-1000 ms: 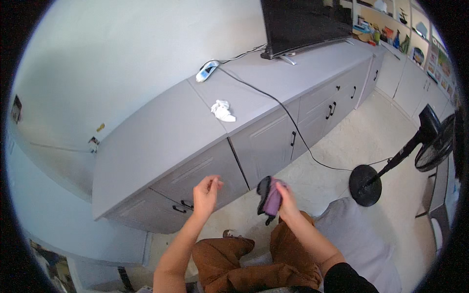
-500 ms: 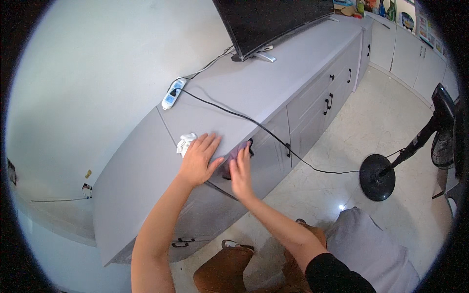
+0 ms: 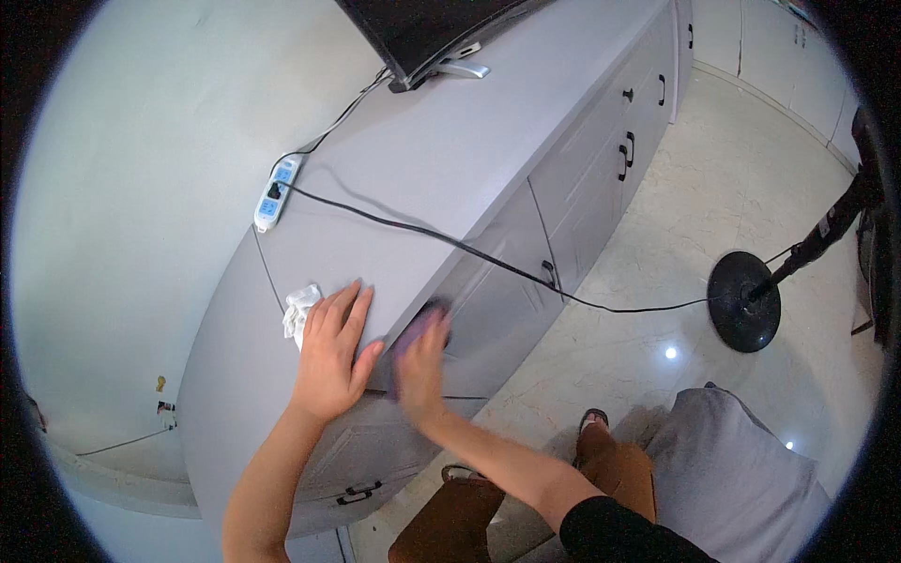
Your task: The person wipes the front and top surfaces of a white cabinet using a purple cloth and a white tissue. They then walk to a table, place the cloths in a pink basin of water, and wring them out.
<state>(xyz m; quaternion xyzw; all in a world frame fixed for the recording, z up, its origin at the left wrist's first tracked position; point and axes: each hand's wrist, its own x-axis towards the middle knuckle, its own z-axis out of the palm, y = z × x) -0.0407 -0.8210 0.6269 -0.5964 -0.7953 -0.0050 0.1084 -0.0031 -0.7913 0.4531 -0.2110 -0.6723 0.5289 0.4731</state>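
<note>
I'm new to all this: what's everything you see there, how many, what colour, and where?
Long panelled cabinet: one, grey, along the wall
Curved metal-look pulls: several, black, cabinet front
Flat-screen television: one, black, cabinet top, partly cropped
Oblong power strip: one, white and blue, cabinet top near the wall
Long thin cable: one, black, from power strip toward fan
Crumpled soft wad: one, white, cabinet top
Round-based standing fan: one, black, floor, right
Draped cloth: one, grey, lower right
Blurred soft item: one, purple and black, against cabinet front
Trouser legs: two, brown, bottom
Left hand: one, bare, on cabinet top beside the wad
Right hand: one, bare, holding the purple item
</note>
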